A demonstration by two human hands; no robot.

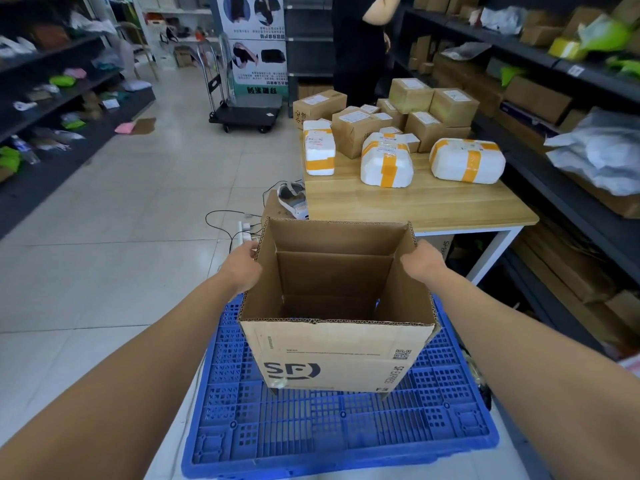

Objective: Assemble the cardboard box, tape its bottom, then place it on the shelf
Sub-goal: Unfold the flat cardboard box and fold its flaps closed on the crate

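The left hand [242,268] grips the left rim of the cardboard box [332,355]; the right hand [424,265] curls over its right rim. The box sits open-topped over a blue pallet [343,427], its far edge near the wooden table [415,202]; tiled floor [138,209] lies open leftward.

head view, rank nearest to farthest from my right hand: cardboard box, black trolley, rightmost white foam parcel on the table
1. cardboard box, gripped by the right hand.
2. white foam parcel, ahead on the table, right end.
3. black trolley, far back, left of the table.
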